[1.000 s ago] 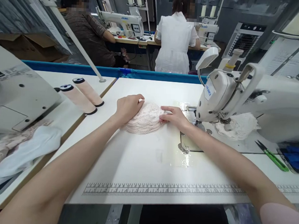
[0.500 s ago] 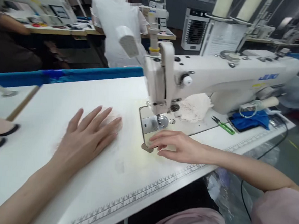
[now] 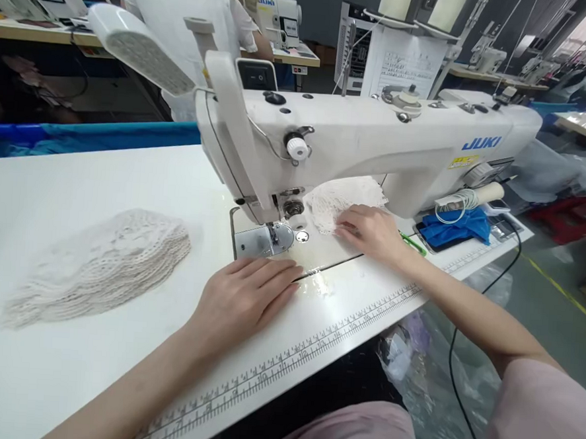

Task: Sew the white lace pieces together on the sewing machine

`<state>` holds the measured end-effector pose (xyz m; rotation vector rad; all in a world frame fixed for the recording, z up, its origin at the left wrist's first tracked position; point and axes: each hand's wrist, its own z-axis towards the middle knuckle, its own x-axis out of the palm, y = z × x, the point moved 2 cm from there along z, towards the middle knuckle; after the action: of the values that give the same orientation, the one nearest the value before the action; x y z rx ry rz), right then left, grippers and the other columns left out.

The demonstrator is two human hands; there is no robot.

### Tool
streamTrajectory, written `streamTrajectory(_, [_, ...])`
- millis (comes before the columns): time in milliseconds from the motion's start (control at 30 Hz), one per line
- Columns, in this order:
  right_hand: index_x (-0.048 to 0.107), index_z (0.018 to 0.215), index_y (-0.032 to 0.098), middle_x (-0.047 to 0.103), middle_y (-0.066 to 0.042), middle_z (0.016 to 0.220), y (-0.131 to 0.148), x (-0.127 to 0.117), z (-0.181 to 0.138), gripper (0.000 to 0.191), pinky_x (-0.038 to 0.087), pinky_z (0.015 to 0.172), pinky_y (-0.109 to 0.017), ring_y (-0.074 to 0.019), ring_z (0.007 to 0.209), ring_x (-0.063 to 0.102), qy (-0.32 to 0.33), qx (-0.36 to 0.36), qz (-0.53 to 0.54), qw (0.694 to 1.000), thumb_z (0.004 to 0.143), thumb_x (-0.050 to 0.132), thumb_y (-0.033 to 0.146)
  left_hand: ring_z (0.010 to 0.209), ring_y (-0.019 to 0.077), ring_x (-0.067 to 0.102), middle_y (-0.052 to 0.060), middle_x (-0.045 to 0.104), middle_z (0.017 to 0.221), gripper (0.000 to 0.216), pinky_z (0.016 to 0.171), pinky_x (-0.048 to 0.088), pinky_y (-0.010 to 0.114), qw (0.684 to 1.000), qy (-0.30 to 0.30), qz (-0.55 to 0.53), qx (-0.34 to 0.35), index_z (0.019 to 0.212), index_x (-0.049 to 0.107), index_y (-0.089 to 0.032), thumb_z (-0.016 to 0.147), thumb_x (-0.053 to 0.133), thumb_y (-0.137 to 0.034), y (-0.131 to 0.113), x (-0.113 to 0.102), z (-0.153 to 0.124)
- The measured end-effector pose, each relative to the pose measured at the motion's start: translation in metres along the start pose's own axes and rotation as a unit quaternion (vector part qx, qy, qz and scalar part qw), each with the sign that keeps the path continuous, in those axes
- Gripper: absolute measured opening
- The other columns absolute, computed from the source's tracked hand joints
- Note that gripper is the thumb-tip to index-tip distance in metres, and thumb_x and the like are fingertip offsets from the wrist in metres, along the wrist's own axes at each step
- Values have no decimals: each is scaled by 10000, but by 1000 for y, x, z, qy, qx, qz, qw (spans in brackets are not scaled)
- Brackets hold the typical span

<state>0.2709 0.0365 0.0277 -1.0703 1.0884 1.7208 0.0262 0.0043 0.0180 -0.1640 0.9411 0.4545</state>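
My left hand (image 3: 251, 293) lies flat with fingers stretched at the front of the needle plate (image 3: 256, 242), just before the presser foot (image 3: 274, 235). Nothing shows under it. My right hand (image 3: 371, 232) is at the near right edge of a pile of white lace pieces (image 3: 344, 197), under the sewing machine's arm (image 3: 378, 129). Its bent fingers and thumb close on the edge of the lace, the fingertips partly hidden. Left of the machine, a fanned stack of scalloped lace pieces (image 3: 116, 258) rests on the white table (image 3: 165, 364), apart from both hands.
Right of my right hand are green thread snips (image 3: 413, 243), partly covered, and a blue cloth (image 3: 454, 226) beside a thread cone (image 3: 483, 195). A ruler strip (image 3: 284, 371) runs along the table's front edge. Behind the machine a person in white (image 3: 180, 27) stands.
My left hand has left the lace stack on the left and moved right to the needle plate. My right hand has moved from the needle plate to the lace pile. The view has shifted right.
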Motion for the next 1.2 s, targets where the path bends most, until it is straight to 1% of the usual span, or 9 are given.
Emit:
streamTrajectory(267, [658,817,210,690,5,815,1,-13,7,181,334,629,-283,-135,712,572,3,60,-3,998,785,500,129,868,189,674,20,735,984,167,733,500,340,994,-21,-38,-98,1034,674,-189,894,584,-171,7,-2,-12])
streamTrajectory(433, [661,805,188,694,4,828,32,-20,0,182,395,621,-249,-117,728,603,38,-51,88,994,812,504,96,861,189,620,38,693,948,210,708,479,330,968,-2,-100,-229,939,693,-190,941,508,-289,12,1,-12])
streamTrajectory(567, [659,831,195,701,31,753,82,-2,-19,162,381,578,-228,-103,656,612,149,-145,141,968,864,523,112,875,217,583,36,660,944,347,761,429,393,929,91,-146,-328,874,677,-218,958,412,-426,17,4,-13])
streamTrajectory(700, [658,865,192,708,51,777,116,14,-36,99,378,537,-193,-72,623,599,197,-186,254,929,878,573,144,861,227,569,5,648,866,299,872,352,470,907,156,-173,-352,760,635,-233,877,502,-474,15,2,-11])
streamTrajectory(800, [664,888,182,713,34,796,115,15,-35,95,450,583,-184,-72,666,619,160,-188,338,908,902,570,183,792,200,562,-18,636,778,228,858,358,440,898,166,-212,-349,719,591,-230,862,512,-390,11,-1,-9])
streamTrajectory(900, [637,1038,177,698,-38,1023,94,8,-22,165,484,563,-217,-77,643,606,87,-134,355,921,908,574,258,718,171,544,-19,620,757,192,734,404,356,874,142,-277,-372,795,557,-229,897,457,-358,7,-4,-9])
streamTrajectory(1000, [578,1165,192,595,-94,1270,72,8,-2,410,477,515,-230,-46,550,586,185,-48,343,920,796,708,312,645,137,514,-21,584,741,147,602,391,283,852,118,-328,-391,842,503,-223,916,446,-337,7,-5,-10])
streamTrajectory(1100, [635,988,167,704,-10,826,62,11,14,308,430,475,-207,-48,444,560,311,1,365,877,785,706,388,586,107,477,-37,537,700,138,530,369,243,838,98,-367,-392,868,474,-221,938,439,-335,9,-3,-11])
streamTrajectory(1200, [629,877,168,578,70,488,64,16,22,245,419,463,-192,-76,429,560,338,9,385,859,791,696,387,564,91,442,-45,496,687,156,493,350,216,832,79,-387,-389,873,465,-216,924,497,-360,12,-1,-11])
